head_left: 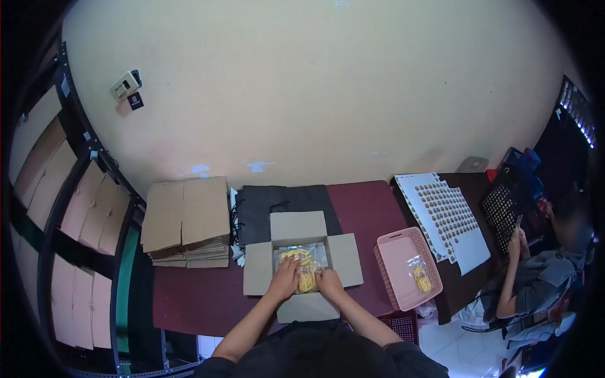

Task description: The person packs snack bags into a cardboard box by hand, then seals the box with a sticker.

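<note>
An open cardboard box [298,222] stands on the table with its flaps folded outward. Inside it lie clear plastic bags of yellow stick-shaped snacks [307,281]; how many layers there are is hidden. My left hand [287,277] rests on the left part of the bags, fingers stretched out over the plastic. At the right inner side of the box, my right hand [329,283] has its fingers curled in against the bag's edge.
Flattened cardboard boxes [186,214] are stacked at left, beside black bags [265,201]. To the right are a pink basket [397,264] holding one snack bag [421,277], sticker sheets [447,217] and a black crate [507,205]. A seated person [535,277] handles a small item. Shelves [82,170] stand at left.
</note>
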A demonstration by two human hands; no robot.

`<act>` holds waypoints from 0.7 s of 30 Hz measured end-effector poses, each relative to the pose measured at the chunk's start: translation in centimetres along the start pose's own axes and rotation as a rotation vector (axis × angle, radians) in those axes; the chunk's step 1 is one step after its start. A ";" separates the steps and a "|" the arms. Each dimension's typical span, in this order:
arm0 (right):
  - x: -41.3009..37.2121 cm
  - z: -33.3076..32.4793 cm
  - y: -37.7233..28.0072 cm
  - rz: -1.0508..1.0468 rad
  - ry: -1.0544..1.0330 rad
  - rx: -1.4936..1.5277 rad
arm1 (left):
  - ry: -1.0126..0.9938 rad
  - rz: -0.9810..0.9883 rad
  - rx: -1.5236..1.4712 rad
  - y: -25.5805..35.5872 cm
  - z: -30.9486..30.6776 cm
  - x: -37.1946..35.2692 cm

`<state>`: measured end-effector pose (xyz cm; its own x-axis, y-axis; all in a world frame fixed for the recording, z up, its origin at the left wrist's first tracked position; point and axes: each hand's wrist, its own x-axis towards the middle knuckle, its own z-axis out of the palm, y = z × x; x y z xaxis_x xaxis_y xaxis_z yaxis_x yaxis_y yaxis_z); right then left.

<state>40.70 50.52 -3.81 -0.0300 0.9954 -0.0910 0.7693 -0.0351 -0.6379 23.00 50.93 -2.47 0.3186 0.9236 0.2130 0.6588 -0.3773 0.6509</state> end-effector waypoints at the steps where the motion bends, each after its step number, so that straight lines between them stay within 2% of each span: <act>1: -0.7 -1.1 -1.3 0.003 0.055 0.090 | -0.039 -0.044 0.002 -0.5 0.6 -0.1; 4: -0.4 -1.5 -1.6 -0.099 0.025 0.105 | -0.137 -0.100 0.157 -1.1 1.3 -0.3; 5: -0.1 -1.9 -1.6 -0.139 -0.099 0.034 | -0.205 -0.133 0.224 -1.1 1.4 -0.3; 6: 0.0 -1.3 -1.0 -0.134 -0.096 0.035 | -0.210 -0.129 0.224 -1.1 1.5 -0.4; 8: 0.6 0.8 0.4 -0.409 0.090 -0.134 | -0.193 -0.118 0.304 -1.3 1.8 -0.5; 9: 0.7 0.0 -0.5 -0.239 -0.192 -0.183 | -0.203 -0.123 0.322 -1.1 1.6 -0.4; 12: 0.6 0.9 -0.6 -0.226 -0.255 -0.284 | -0.221 -0.139 0.304 -2.2 2.5 -0.4; 14: 1.5 2.1 0.6 -0.270 -0.235 -0.295 | -0.256 -0.097 0.307 -1.5 1.8 -0.3; 16: 1.4 1.5 0.3 -0.195 -0.271 -0.251 | -0.226 -0.140 0.298 -0.7 1.3 -0.3; 18: 1.2 1.1 0.2 -0.235 -0.289 -0.223 | -0.212 -0.161 0.229 0.4 0.7 -0.3; 21: 0.0 -0.1 0.0 -0.316 -0.136 -0.070 | -0.152 -0.126 0.097 1.3 0.4 -0.3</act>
<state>40.71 50.53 -3.74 -0.3550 0.9349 -0.0015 0.7499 0.2838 -0.5975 24.02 50.10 -1.99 0.3235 0.9461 0.0174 0.7598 -0.2707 0.5911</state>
